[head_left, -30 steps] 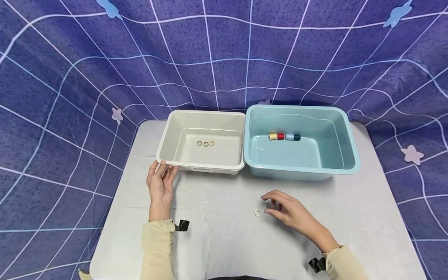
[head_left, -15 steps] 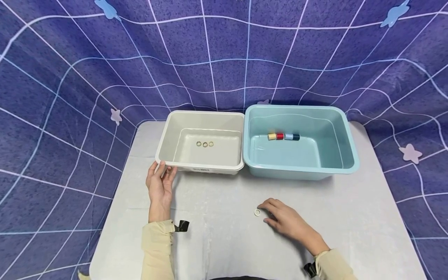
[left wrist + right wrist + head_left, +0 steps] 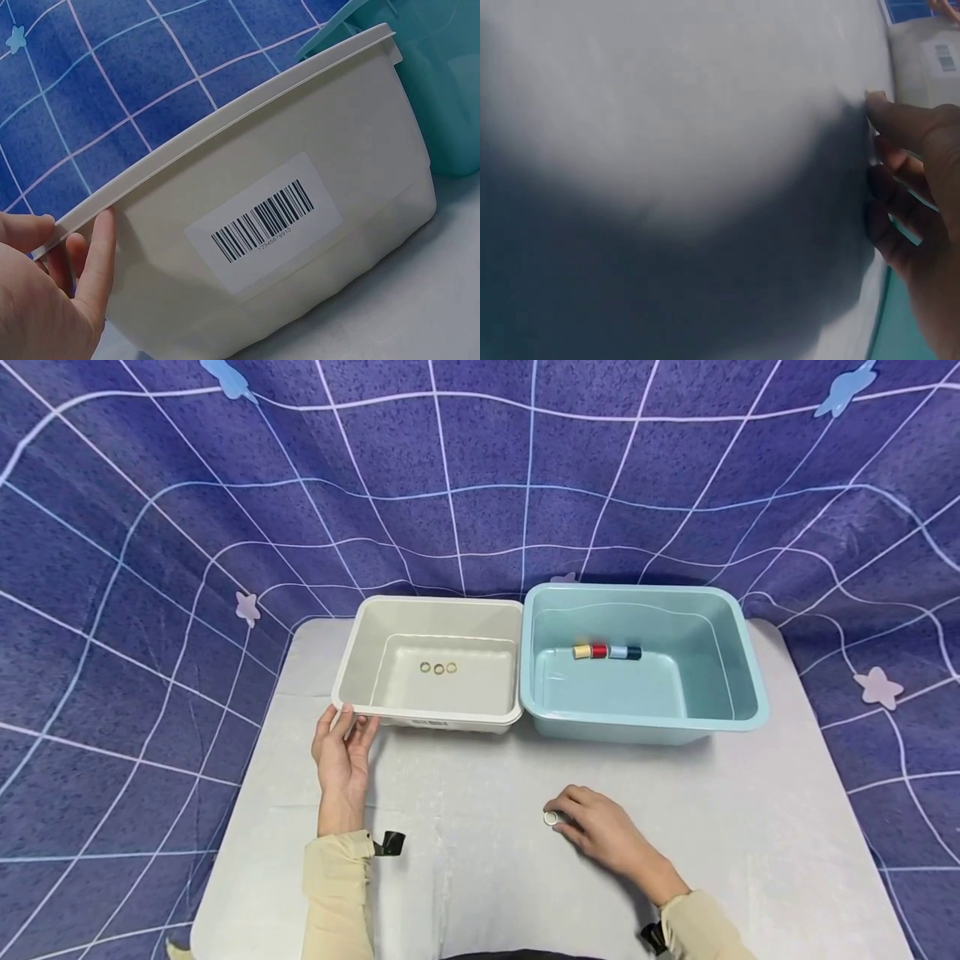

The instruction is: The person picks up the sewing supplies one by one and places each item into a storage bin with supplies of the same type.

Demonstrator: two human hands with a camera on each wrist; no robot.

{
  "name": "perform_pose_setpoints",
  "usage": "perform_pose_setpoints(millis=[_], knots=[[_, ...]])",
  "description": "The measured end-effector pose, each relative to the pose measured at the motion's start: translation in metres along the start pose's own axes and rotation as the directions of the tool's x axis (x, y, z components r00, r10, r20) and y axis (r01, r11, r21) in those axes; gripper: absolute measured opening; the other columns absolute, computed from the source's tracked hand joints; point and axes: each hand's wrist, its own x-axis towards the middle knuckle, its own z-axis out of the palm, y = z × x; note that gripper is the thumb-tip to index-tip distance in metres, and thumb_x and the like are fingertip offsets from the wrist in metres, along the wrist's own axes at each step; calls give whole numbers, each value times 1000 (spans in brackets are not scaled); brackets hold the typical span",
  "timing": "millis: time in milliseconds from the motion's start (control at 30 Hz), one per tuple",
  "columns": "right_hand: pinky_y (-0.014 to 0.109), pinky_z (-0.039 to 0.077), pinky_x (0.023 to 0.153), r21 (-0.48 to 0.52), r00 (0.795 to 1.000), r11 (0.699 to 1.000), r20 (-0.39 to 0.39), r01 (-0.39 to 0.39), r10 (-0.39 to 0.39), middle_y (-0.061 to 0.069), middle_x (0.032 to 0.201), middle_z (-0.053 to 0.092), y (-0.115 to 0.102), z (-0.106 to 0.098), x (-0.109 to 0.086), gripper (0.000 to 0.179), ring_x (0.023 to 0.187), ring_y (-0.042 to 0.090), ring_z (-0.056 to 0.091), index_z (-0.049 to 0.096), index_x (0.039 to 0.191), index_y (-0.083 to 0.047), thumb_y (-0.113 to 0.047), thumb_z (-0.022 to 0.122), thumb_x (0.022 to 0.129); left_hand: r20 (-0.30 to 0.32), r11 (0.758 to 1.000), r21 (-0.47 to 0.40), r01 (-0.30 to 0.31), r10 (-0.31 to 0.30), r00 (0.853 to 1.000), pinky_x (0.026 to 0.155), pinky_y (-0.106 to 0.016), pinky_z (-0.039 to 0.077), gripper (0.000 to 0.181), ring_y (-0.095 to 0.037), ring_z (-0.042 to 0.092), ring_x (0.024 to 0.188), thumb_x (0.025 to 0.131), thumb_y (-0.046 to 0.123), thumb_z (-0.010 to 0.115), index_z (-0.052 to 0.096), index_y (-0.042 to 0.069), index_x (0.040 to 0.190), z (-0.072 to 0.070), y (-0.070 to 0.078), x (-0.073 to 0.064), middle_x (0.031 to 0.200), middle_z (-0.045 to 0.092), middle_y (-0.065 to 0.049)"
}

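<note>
In the head view, my right hand (image 3: 600, 831) is low over the table, thumb and index fingertips pinching a small pale ring (image 3: 551, 818). The ring's tan edge (image 3: 875, 96) peeks out past the thumb in the right wrist view. My left hand (image 3: 343, 764) grips the near left corner of a white plastic bin (image 3: 427, 713), its fingers at the rim. A barcode label (image 3: 264, 223) is stuck on that bin's front wall. Inside the bin lie three similar rings (image 3: 438, 669) in a row.
Right beside the white bin stands a larger light-blue bin (image 3: 652, 723), with several thread spools (image 3: 598, 652) lined up inside. Both rest at the back of a white-covered table (image 3: 465, 852). Behind hangs a purple gridded curtain (image 3: 480, 460).
My right hand has come left to the ring, and its thumb and index finger have closed in on it. My left hand stays at the white bin's corner.
</note>
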Motion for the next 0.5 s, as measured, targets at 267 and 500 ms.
perform_pose_setpoints(millis=[267,500], knots=[[32,63,84,59,999,997,32,-43,41,-12,109,69,-14,-5,18,23,100,6,68,72,115,-23,-25,81,93,-3,1000,-3,-3,3,1000,96,-30,64,47,-12,58,92,101,11,67,52,10,146,0,-1,-1,108,54,-7],[33,64,88,73,998,997,57,31,-35,-6,114,71,-34,-30,62,22,105,11,70,70,119,-20,-26,74,99,-1,1000,11,-6,6,1000,96,-30,64,49,-12,57,94,101,12,68,52,10,147,0,0,0,110,54,-7]])
